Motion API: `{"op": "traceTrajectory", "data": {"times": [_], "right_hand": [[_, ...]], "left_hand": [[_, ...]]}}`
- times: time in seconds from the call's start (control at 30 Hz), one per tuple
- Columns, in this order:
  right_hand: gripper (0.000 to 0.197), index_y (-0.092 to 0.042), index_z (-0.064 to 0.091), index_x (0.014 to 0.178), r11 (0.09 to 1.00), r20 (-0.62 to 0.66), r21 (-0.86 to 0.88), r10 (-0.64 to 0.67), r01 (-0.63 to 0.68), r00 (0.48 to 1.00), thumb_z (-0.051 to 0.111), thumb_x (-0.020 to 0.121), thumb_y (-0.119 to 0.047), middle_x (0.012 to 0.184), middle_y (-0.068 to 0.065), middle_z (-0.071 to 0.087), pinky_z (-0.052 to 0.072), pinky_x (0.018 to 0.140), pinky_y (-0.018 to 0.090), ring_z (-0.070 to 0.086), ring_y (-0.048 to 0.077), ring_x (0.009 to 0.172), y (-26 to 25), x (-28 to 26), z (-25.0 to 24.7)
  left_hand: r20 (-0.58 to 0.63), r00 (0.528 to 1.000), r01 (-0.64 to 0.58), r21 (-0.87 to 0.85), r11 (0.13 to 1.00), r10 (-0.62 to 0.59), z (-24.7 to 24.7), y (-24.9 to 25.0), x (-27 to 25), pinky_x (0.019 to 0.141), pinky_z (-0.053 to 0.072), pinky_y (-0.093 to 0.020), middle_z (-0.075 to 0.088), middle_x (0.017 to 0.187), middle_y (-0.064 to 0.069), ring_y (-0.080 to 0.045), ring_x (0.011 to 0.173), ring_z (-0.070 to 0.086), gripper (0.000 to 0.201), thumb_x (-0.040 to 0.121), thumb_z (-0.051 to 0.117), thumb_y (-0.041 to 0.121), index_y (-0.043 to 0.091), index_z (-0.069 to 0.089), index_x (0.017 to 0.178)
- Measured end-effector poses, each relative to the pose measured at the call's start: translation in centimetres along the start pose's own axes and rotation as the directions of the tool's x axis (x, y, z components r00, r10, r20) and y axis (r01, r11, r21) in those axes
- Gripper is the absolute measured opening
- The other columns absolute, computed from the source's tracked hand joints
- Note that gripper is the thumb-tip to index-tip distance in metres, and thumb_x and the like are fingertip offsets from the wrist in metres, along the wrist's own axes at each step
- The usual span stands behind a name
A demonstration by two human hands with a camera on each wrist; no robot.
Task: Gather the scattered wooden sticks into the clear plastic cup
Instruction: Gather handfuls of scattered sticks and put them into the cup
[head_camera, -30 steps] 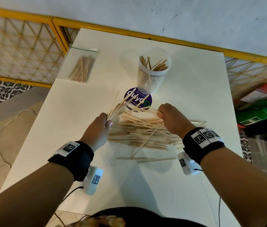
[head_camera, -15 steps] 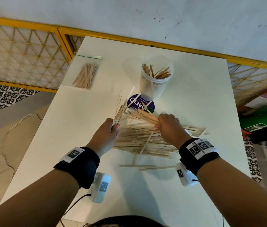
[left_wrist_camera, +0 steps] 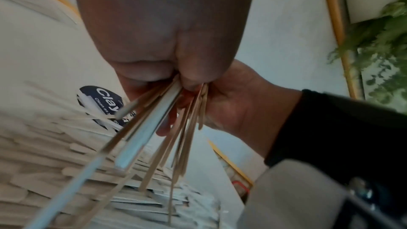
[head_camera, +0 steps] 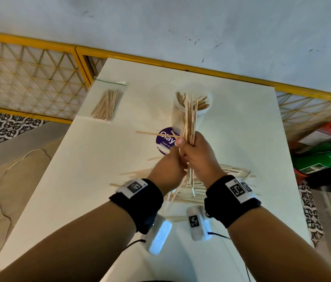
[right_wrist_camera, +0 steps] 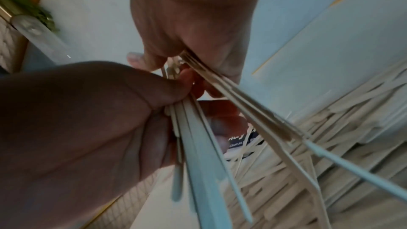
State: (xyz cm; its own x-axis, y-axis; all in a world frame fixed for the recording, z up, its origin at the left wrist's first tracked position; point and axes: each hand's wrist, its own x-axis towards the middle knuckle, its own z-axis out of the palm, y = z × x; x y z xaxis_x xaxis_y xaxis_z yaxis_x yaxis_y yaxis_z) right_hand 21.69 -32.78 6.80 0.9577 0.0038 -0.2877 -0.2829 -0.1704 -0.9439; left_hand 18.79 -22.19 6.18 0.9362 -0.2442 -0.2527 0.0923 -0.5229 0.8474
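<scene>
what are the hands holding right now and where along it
Both hands grip one bundle of wooden sticks, upright above the table. The left hand and right hand close around its lower half; the long upper ends fan out toward the clear plastic cup.

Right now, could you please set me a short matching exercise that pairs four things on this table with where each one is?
Things:
1. bundle of sticks
2. clear plastic cup
3. zip bag of sticks
4. purple lid

Places:
A. flat at the table's far left corner
B. gripped upright by the left hand and right hand
C. flat on the table, just in front of the cup
D. standing at the far middle, sticks already inside

Pairs: 1-B, 2-D, 3-A, 4-C
</scene>
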Motion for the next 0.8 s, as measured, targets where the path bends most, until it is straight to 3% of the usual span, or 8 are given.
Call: {"op": "traceTrajectory", "data": {"times": [0.1, 0.17, 0.27, 0.4, 0.53, 0.6, 0.7, 0.8], "right_hand": [[0.042, -0.017, 0.064, 0.114, 0.994, 0.007, 0.100, 0.040, -0.040, 0.999, 0.075, 0.077, -0.035, 0.062, -0.009, 0.065, 0.041, 0.042, 0.026, 0.057, 0.013, 0.049, 0.3, 0.3, -0.1], [0.038, -0.013, 0.068, 0.105, 0.994, -0.015, 0.082, 0.076, -0.075, 0.997, 0.074, 0.077, -0.038, 0.076, 0.001, 0.073, 0.047, 0.046, 0.029, 0.065, 0.019, 0.059, 0.4, 0.5, 0.0], [0.034, -0.016, 0.069, 0.098, 0.998, -0.067, -0.030, 0.060, -0.062, 0.996, 0.066, 0.079, -0.044, 0.086, 0.002, 0.076, 0.060, 0.070, 0.041, 0.073, 0.020, 0.079, 0.7, 0.8, -0.1], [0.030, -0.022, 0.071, 0.098, 0.985, -0.012, -0.174, -0.024, 0.022, 1.000, 0.054, 0.088, -0.045, 0.088, 0.001, 0.075, 0.055, 0.085, 0.043, 0.070, 0.018, 0.086, 0.5, 0.6, -0.8], [0.024, -0.020, 0.064, 0.080, 0.929, 0.167, -0.363, -0.014, 0.075, 0.986, 0.055, 0.093, -0.038, 0.071, -0.002, 0.067, 0.052, 0.073, 0.036, 0.062, 0.014, 0.067, 0.0, -0.1, -0.4], [0.025, -0.012, 0.061, 0.078, 0.903, 0.282, -0.415, 0.010, 0.113, 0.959, 0.058, 0.093, -0.033, 0.065, 0.000, 0.068, 0.051, 0.066, 0.026, 0.061, 0.007, 0.057, -0.3, -0.4, 0.0], [0.022, -0.005, 0.061, 0.079, 0.935, 0.363, -0.334, 0.014, 0.116, 0.932, 0.064, 0.089, -0.024, 0.059, 0.002, 0.066, 0.045, 0.056, 0.012, 0.060, 0.007, 0.051, -0.9, -0.7, 0.2], [0.014, -0.007, 0.058, 0.076, 0.984, 0.312, -0.178, 0.028, 0.030, 0.950, 0.061, 0.090, -0.010, 0.060, 0.005, 0.060, 0.051, 0.057, 0.023, 0.056, 0.017, 0.051, -1.9, -0.8, 0.1]], "left_hand": [[0.013, 0.998, -0.055, 0.082, 0.995, 0.054, 0.3, -0.3, 0.0, 0.071, 0.053, -0.049, 0.066, 0.090, -0.012, -0.028, 0.076, 0.064, 0.035, 0.092, 0.038, 0.014, 0.009, 0.038, 0.126], [0.020, 0.997, -0.078, 0.101, 0.992, 0.076, 0.3, -0.2, -0.2, 0.071, 0.052, -0.045, 0.067, 0.094, -0.010, -0.026, 0.078, 0.063, 0.037, 0.096, 0.039, 0.018, 0.008, 0.035, 0.132], [0.075, 0.996, -0.054, 0.107, 0.993, 0.047, -0.6, -0.4, -0.4, 0.065, 0.041, -0.026, 0.062, 0.106, -0.003, -0.015, 0.082, 0.056, 0.043, 0.097, 0.044, 0.033, 0.011, 0.036, 0.133], [0.039, 0.995, 0.098, -0.202, 0.975, -0.092, -3.2, -0.8, -0.3, 0.074, 0.041, -0.018, 0.055, 0.126, 0.001, -0.007, 0.100, 0.055, 0.056, 0.093, 0.047, 0.045, 0.016, 0.034, 0.140], [-0.096, 0.994, -0.013, -0.524, 0.852, -0.044, -5.1, 0.7, 0.3, 0.089, 0.044, -0.020, 0.064, 0.109, 0.012, 0.006, 0.098, 0.060, 0.065, 0.087, 0.053, 0.047, 0.020, 0.029, 0.141], [-0.129, 0.992, -0.059, -0.520, 0.852, -0.010, -5.3, 1.8, 1.1, 0.089, 0.049, -0.029, 0.071, 0.102, 0.004, -0.006, 0.097, 0.066, 0.049, 0.085, 0.053, 0.051, 0.022, 0.046, 0.124], [-0.155, 0.987, -0.115, -0.495, 0.861, 0.043, -5.4, 3.1, 1.8, 0.079, 0.053, -0.038, 0.071, 0.091, -0.018, -0.026, 0.091, 0.069, 0.035, 0.093, 0.051, 0.043, 0.010, 0.061, 0.090], [-0.130, 0.989, -0.125, -0.525, 0.842, 0.066, -5.7, 3.0, 2.0, 0.065, 0.051, -0.045, 0.065, 0.093, -0.027, -0.035, 0.072, 0.064, 0.047, 0.093, 0.046, 0.050, 0.005, 0.059, 0.098]]}}
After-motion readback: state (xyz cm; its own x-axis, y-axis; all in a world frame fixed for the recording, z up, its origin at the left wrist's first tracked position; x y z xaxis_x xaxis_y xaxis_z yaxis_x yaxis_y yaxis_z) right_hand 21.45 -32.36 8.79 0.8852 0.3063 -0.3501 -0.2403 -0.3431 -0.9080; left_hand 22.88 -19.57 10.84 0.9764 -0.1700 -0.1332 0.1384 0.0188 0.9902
